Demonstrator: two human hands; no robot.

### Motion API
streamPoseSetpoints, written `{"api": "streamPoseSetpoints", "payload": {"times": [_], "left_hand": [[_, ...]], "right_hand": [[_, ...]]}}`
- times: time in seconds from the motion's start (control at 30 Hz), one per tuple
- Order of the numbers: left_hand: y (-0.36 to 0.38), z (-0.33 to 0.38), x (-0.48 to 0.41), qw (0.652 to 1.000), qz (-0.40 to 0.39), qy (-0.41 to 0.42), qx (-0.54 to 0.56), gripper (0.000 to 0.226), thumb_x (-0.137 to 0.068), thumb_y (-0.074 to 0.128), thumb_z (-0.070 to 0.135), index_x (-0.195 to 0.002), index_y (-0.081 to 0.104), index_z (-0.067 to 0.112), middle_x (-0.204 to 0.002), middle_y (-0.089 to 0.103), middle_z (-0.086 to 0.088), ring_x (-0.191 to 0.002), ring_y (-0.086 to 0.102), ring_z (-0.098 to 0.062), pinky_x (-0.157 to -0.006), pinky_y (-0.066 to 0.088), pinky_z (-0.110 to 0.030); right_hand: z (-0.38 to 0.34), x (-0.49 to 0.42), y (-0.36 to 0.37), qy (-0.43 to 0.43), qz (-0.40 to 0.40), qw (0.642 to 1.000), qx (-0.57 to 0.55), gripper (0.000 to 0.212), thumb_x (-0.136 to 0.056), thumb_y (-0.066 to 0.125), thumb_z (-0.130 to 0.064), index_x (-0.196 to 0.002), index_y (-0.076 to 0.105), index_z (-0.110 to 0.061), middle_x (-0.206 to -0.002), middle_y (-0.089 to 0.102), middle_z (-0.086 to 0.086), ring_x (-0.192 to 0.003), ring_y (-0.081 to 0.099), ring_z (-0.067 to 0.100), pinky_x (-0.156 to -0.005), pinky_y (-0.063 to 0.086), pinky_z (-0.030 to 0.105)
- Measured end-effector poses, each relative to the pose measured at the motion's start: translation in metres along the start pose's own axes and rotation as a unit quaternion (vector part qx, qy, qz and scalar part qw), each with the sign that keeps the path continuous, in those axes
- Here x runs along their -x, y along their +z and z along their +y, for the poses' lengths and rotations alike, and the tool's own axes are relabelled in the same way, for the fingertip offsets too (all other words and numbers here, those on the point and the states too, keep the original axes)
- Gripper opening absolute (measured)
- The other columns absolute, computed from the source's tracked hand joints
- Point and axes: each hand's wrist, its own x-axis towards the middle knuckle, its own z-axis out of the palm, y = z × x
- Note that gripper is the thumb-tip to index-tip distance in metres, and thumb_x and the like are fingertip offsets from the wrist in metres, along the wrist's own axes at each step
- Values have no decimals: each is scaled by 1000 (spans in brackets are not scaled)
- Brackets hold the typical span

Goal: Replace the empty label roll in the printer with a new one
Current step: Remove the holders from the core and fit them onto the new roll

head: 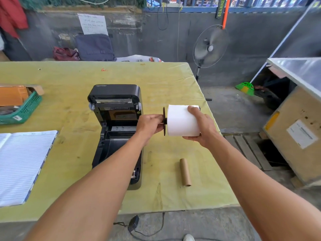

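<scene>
A black label printer point(116, 105) stands on the yellow-green table point(165, 80) with its lid raised and its roll bay bare. To its right, above the table, my right hand point(202, 126) grips a full white label roll point(180, 121) from the right side. My left hand point(150, 125) pinches the black spindle disc point(164, 121) at the roll's left end. The empty brown cardboard core point(185, 172) lies on the table below the roll, near the front edge.
An open lined notebook point(20, 164) lies at the front left. A green basket point(26, 108) with an orange box sits at the far left. A standing fan point(210, 46) and a large cardboard crate point(295, 134) stand right of the table. A power adapter point(133, 223) lies on the floor.
</scene>
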Motion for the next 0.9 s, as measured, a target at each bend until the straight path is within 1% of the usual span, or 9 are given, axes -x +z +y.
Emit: {"api": "streamPoseSetpoints", "payload": {"times": [0.1,0.3,0.37,0.47,0.53,0.6,0.67,0.8,0.9], "left_hand": [[2,-1,1,999,-20,-14,37,18,-95,62,4,-110,70,1,-98,74,-8,-94,72,-21,-83,60,-29],[11,0,5,999,-41,-11,0,19,-94,65,9,-108,72,-1,-105,74,-13,-90,73,-21,-79,61,-27],[14,0,8,999,-30,-18,8,19,-94,64,20,-99,74,5,-103,76,-11,-94,73,-24,-83,61,-35],[24,1,13,998,-43,-32,28,37,-90,62,47,-98,73,12,-102,75,-4,-93,71,-22,-84,57,-43],[33,-1,16,998,-50,-13,-27,39,-81,67,53,-94,73,17,-101,73,-4,-94,69,-24,-84,57,-48],[39,-3,18,996,-31,20,-75,33,-70,69,52,-82,73,21,-97,74,-6,-95,69,-31,-83,58,-54],[40,-4,20,997,-10,26,-73,29,-68,68,50,-76,72,22,-94,74,-7,-96,70,-33,-79,59,-57],[37,-4,19,999,10,18,-49,26,-81,70,42,-84,73,17,-95,72,-8,-100,69,-35,-77,59,-56],[38,-5,17,999,24,18,-45,37,-78,69,43,-91,73,8,-100,72,-13,-100,69,-37,-77,59,-57]], "right_hand": [[1,2,0,2,0,1000,-7,76,-63,78,-58,-123,57,-16,-119,65,9,-98,69,33,-69,61,54],[5,4,-3,4,-1,1000,-10,80,-60,78,-59,-124,58,-17,-118,67,9,-97,71,33,-67,62,51],[5,3,-4,8,2,1000,-13,80,-60,78,-59,-125,58,-17,-118,67,9,-97,71,33,-67,62,51],[5,1,-6,9,5,1000,-4,77,-63,77,-59,-124,58,-16,-118,67,9,-96,70,33,-68,62,52],[5,-2,-9,11,8,1000,6,76,-65,77,-59,-124,57,-15,-117,67,10,-95,71,32,-70,62,52],[6,-4,-11,14,-3,1000,6,80,-65,78,-61,-125,56,-14,-118,66,10,-96,71,32,-70,62,51],[6,-7,-14,9,-29,999,12,85,-63,79,-65,-127,55,-14,-122,64,10,-100,70,32,-71,62,50],[5,-12,-18,-25,-72,997,30,77,-74,74,-61,-128,49,-11,-129,59,8,-111,64,29,-82,59,53],[5,-14,-20,-33,-80,994,63,66,-79,71,-59,-124,46,-16,-129,57,3,-116,58,29,-92,51,55]]}}
